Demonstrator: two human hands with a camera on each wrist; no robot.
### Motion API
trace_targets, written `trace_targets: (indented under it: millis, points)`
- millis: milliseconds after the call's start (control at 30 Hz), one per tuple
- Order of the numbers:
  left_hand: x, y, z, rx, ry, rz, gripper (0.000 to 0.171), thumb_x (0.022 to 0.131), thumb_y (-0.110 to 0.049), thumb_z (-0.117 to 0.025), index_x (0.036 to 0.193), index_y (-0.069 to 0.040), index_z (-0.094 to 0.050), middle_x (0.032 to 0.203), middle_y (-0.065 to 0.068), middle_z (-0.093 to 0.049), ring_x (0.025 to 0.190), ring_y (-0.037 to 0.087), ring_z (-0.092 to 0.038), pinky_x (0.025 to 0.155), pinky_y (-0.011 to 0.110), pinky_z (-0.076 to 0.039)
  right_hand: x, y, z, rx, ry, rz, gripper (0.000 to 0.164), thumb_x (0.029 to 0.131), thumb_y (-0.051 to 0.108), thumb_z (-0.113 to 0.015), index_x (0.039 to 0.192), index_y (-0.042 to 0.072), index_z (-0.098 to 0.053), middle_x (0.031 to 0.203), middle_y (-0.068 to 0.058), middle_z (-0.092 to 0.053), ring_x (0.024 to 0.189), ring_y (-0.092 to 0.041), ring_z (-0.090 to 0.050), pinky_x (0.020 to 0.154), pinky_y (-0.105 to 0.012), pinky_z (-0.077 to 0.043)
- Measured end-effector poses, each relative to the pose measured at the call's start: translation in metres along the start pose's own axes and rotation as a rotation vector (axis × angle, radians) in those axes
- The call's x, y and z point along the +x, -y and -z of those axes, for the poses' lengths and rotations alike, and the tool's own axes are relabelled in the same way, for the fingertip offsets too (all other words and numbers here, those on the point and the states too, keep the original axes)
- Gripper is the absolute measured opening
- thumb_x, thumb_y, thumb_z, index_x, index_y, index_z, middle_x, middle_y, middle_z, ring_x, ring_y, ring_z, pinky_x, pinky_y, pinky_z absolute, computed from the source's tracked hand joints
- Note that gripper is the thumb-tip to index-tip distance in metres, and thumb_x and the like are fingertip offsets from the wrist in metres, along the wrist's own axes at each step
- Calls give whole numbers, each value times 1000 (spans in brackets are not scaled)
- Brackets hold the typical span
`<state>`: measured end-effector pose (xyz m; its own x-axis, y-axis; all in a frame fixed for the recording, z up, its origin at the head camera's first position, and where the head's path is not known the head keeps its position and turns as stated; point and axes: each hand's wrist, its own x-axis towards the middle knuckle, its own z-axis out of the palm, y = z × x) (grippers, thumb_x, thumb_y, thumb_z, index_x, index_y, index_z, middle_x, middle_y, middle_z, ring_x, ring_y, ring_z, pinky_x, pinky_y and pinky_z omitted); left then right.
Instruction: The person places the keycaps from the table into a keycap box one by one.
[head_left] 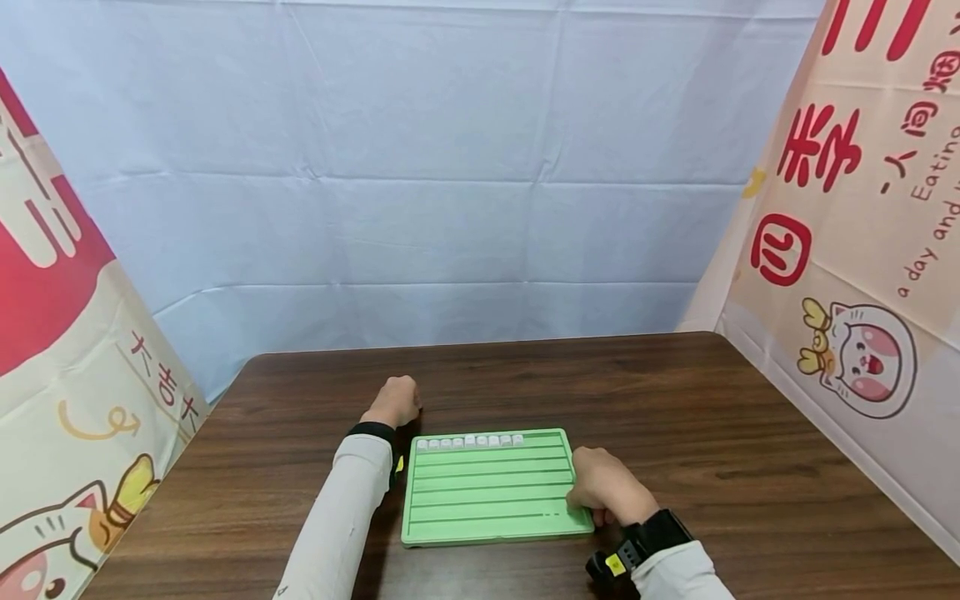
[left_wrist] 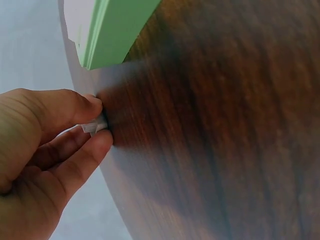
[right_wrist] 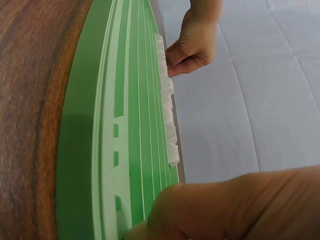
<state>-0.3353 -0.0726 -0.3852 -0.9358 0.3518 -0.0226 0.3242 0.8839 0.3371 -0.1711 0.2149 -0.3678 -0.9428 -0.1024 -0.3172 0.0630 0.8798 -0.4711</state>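
On the table lies a green ridged tray [head_left: 487, 487], with a row of small white keycap-like pieces [head_left: 468, 441] along its far edge. Beyond the tray's far left corner, my left hand [head_left: 396, 402] is close over the wood. Its thumb and fingertips pinch a small whitish piece [left_wrist: 96, 125], mostly hidden by the fingers. The tray's near corner [left_wrist: 107, 45] stands just beyond this hand in the left wrist view. My right hand [head_left: 606, 486] grips the tray's right edge, with its curled fingers partly hidden.
The dark wooden table [head_left: 720, 433] extends around the tray on all sides. A pale blue cloth [head_left: 435, 208] hangs behind its far edge. Printed cloths hang at the left [head_left: 82, 400] and the right [head_left: 847, 275].
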Motion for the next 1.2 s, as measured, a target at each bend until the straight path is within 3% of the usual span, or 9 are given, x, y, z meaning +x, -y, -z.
trace_targets:
  millis: [233, 433, 600, 733, 800, 867, 1000, 1200]
  points:
    - [0, 2, -2, -11, 4, -10, 47, 87, 4, -58, 51, -14, -34, 49, -3, -23, 46, 12, -21, 47, 27, -26, 0, 0, 0, 2, 10, -8, 10, 75, -3, -64, 71, 3, -57, 43, -10, -50, 33, -16, -44, 32, -26, -36]
    - [-4, -2, 1, 11, 1, -66, 45, 87, 4, -58, 52, -15, -37, 49, -4, -27, 46, 11, -25, 49, 26, -28, 0, 0, 0, 4, 14, -8, 9, 75, -4, -64, 73, 2, -57, 45, -11, -51, 34, -17, -46, 32, -26, -38]
    - [-6, -10, 9, -1, -36, -140, 50, 85, 8, -52, 50, -15, -27, 50, -5, -12, 47, 11, -11, 46, 25, -19, 0, 1, 1, 5, 18, -7, 9, 76, -3, -63, 72, 2, -58, 45, -11, -51, 35, -17, -46, 33, -26, -37]
    - [-5, -16, 15, -5, -51, -171, 48, 86, 7, -48, 49, -15, -27, 50, -5, -10, 47, 11, -9, 45, 25, -15, -1, 1, 1, -2, 13, -2, 9, 76, -3, -63, 71, 3, -58, 45, -10, -51, 35, -17, -46, 33, -26, -36]
    - [-5, -20, 19, -11, -53, -178, 44, 86, 6, -49, 49, -13, -34, 51, -5, -17, 48, 11, -13, 46, 25, -18, -1, 1, 1, -4, 5, 0, 10, 76, -3, -63, 71, 3, -57, 44, -10, -50, 35, -17, -46, 33, -26, -37]
    - [-6, -23, 23, -14, -70, -176, 36, 86, 4, -54, 54, -10, -49, 54, -6, -34, 48, 9, -28, 46, 24, -29, -1, 1, 1, -4, 4, 5, 10, 76, -3, -63, 70, 3, -58, 44, -10, -50, 35, -17, -46, 33, -26, -37]
    - [-8, -28, 31, -16, -99, -159, 10, 86, -2, -61, 85, -5, -70, 84, 4, -62, 73, 18, -59, 65, 33, -51, 0, 1, 0, -4, 1, 5, 10, 75, -3, -63, 70, 3, -58, 44, -10, -50, 35, -18, -47, 33, -27, -38]
    - [-12, -34, 37, -25, -100, -151, 10, 87, -3, -61, 92, -5, -70, 94, 8, -63, 84, 24, -61, 69, 35, -52, 1, 0, 1, -14, 3, -13, 7, 75, -3, -64, 74, 1, -58, 46, -11, -52, 35, -17, -49, 32, -27, -39]
